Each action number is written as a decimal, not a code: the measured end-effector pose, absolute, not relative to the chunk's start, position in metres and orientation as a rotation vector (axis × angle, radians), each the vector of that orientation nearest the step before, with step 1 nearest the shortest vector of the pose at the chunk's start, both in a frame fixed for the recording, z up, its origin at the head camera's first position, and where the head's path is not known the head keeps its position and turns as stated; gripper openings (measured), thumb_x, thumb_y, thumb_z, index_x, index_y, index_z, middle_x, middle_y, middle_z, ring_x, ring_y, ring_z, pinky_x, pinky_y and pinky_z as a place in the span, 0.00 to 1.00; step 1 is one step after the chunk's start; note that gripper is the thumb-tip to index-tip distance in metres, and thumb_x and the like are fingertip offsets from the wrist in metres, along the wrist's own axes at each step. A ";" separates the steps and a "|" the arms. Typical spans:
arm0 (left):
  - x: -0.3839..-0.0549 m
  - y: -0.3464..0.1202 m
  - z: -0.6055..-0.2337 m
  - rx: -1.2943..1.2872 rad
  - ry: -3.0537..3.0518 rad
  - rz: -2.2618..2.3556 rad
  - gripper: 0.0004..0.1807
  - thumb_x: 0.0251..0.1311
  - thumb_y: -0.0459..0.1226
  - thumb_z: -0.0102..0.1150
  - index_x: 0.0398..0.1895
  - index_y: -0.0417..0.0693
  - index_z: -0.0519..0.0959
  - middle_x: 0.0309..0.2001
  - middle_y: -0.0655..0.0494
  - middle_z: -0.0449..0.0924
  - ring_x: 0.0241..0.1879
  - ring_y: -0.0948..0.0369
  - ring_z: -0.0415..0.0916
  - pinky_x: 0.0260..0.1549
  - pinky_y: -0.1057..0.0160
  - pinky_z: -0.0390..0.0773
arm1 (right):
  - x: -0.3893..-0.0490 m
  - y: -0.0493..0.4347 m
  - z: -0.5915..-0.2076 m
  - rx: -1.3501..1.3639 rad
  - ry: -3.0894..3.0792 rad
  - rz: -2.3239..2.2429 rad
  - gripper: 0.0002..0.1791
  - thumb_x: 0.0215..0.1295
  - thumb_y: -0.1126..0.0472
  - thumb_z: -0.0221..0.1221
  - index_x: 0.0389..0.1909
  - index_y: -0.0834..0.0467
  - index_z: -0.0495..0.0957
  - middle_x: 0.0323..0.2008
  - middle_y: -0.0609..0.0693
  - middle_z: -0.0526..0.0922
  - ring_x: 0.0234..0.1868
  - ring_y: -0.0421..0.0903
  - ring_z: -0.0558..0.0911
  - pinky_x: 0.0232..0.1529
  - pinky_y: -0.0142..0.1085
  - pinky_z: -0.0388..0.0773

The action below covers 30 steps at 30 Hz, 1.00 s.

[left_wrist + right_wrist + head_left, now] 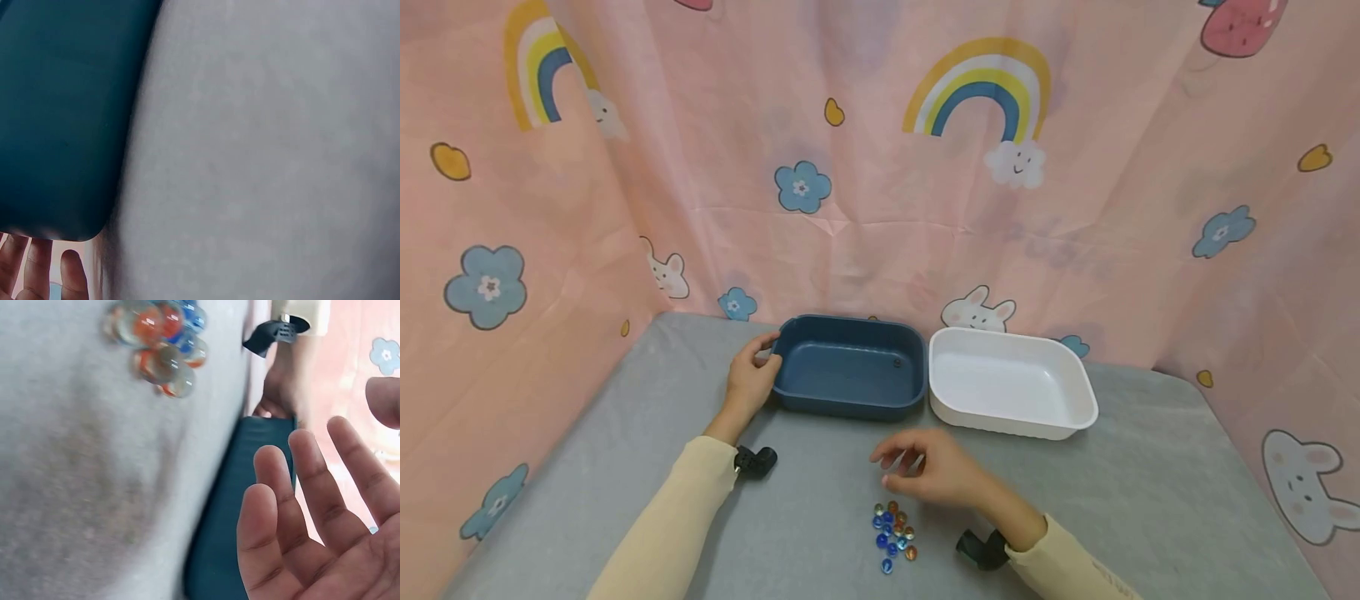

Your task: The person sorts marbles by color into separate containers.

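Observation:
My left hand [752, 382] holds the left end of a dark blue tray [850, 408], its thumb at the rim and its fingers against the end wall. In the left wrist view, fingers [39, 265] show at the tray's end. One small round brownish marble [897, 363] lies on the tray's floor towards the right. My right hand [940, 469] hovers in front of the tray, palm facing left, fingers loosely bent with nothing between them. Just below it, a loose cluster of glass marbles [892, 533], blue, orange and clear, lies on the grey cloth.
A white tray [1015, 423] stands right beside the blue one, its inside bare. Grey cloth [1157, 500] covers the table. A pink patterned curtain [880, 267] hangs behind and along both sides. Black wrist cameras [756, 461] sit at each sleeve cuff.

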<state>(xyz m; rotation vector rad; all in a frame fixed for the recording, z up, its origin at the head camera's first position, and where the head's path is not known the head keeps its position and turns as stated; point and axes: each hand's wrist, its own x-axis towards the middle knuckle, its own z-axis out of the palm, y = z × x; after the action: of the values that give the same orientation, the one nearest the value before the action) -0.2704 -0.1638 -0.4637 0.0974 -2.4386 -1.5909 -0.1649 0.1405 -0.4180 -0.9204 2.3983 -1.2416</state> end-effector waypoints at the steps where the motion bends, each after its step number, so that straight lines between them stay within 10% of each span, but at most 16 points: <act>1: -0.270 -0.164 -0.464 0.095 -2.438 -1.593 0.23 0.63 0.36 0.50 0.63 0.54 0.74 0.61 0.49 0.74 0.37 0.57 0.73 0.27 0.66 0.73 | -0.164 0.141 -0.419 -0.934 2.394 -1.233 0.14 0.58 0.59 0.65 0.45 0.55 0.83 0.39 0.53 0.85 0.32 0.36 0.81 0.33 0.32 0.79; 30: -0.270 -0.165 -0.465 0.075 -2.409 -1.594 0.23 0.63 0.35 0.51 0.63 0.53 0.74 0.61 0.49 0.75 0.37 0.56 0.73 0.28 0.65 0.73 | -0.155 0.143 -0.450 -0.972 2.507 -0.937 0.06 0.53 0.62 0.65 0.33 0.50 0.85 0.31 0.38 0.82 0.30 0.31 0.77 0.33 0.25 0.75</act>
<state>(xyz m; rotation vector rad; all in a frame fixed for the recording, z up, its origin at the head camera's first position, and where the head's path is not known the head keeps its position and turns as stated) -0.2703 -0.1646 -0.4646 0.0755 -2.4095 -1.5935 -0.1549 0.1425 -0.4503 -0.9719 2.5075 -0.9372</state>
